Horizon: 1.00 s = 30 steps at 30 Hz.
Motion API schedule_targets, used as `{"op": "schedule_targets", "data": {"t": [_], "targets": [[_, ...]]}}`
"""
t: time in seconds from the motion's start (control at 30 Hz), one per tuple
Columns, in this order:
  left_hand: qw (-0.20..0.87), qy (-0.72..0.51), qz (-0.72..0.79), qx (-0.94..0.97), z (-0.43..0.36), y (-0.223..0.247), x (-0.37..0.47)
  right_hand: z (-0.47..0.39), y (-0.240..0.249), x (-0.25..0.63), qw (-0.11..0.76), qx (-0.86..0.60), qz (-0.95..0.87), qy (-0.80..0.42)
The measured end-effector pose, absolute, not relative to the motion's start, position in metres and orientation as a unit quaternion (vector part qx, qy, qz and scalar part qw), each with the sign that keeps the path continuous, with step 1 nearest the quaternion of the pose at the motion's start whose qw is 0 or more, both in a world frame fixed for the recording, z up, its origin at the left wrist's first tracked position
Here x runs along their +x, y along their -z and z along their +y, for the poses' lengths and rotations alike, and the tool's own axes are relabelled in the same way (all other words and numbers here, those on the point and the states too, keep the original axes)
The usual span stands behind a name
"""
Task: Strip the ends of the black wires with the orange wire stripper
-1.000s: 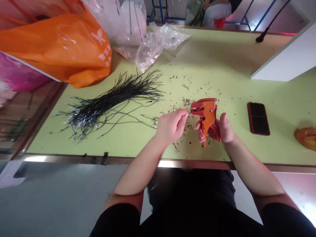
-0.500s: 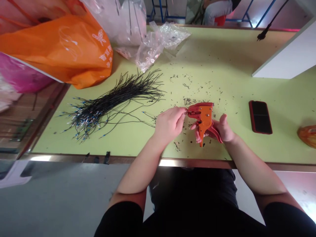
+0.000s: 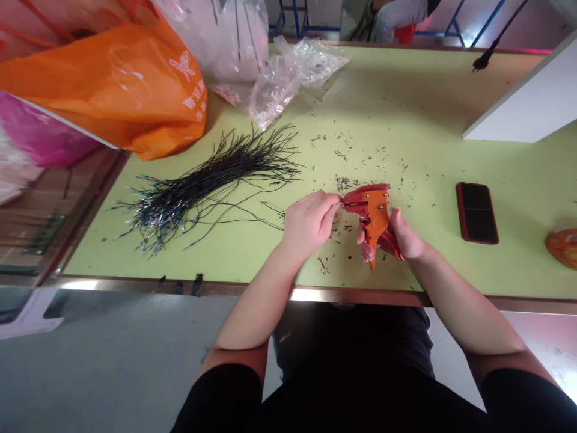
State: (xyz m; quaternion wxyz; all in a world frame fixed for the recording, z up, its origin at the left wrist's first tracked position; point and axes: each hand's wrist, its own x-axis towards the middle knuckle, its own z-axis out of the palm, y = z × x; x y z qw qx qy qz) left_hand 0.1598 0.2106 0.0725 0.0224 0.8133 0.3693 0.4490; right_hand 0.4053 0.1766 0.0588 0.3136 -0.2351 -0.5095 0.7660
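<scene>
My right hand [image 3: 396, 237] is wrapped round the handles of a red and orange wire stripper [image 3: 376, 210], whose jaws point left. At those jaws my left hand [image 3: 311, 219] pinches the end of a thin black wire [image 3: 270, 224]; the fingers hide its very tip. This wire trails left under the hand toward a bundle of black wires [image 3: 225, 171] lying on the table. Blue bits and bare metal ends show at the bundle's left end. Short dark wire scraps [image 3: 342, 182] are scattered around and beyond the tool.
A phone [image 3: 478, 212] lies to the right, with an orange object [image 3: 562, 248] at the table's edge. An orange bag [image 3: 148, 90] and clear plastic bags [image 3: 279, 78] stand at the back left. A white panel [image 3: 523, 99] and a black plug [image 3: 483, 60] are back right. Across the table sits a person [image 3: 401, 18].
My right hand has squeezed the wire stripper's handles closer together, with the thumb now lower against the grip. My left hand stays at the jaws. The whole view has shifted slightly.
</scene>
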Motion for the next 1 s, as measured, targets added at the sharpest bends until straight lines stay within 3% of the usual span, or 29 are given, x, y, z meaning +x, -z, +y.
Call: {"op": "schedule_targets", "data": {"t": [0.43,0.63,0.8,0.87,1.0], "targets": [[0.058,-0.41,0.417,0.809,0.213,-0.071,0.157,0.168,-0.061,0.383,0.391,-0.278,-0.473,-0.739],[0.092,-0.438,0.441,0.778,0.215,-0.068,0.155,0.166,-0.062,0.385,0.372,-0.243,-0.518,-0.731],[0.07,-0.535,0.512,0.668,0.231,-0.063,0.14,0.169,-0.085,0.407,0.56,-0.266,-0.493,-0.61],[0.051,-0.53,0.524,0.665,0.233,-0.063,0.14,0.172,-0.091,0.414,0.594,-0.302,-0.461,-0.586],[0.06,-0.475,0.483,0.733,0.22,-0.066,0.154,0.174,-0.085,0.407,0.51,-0.32,-0.498,-0.625]]}}
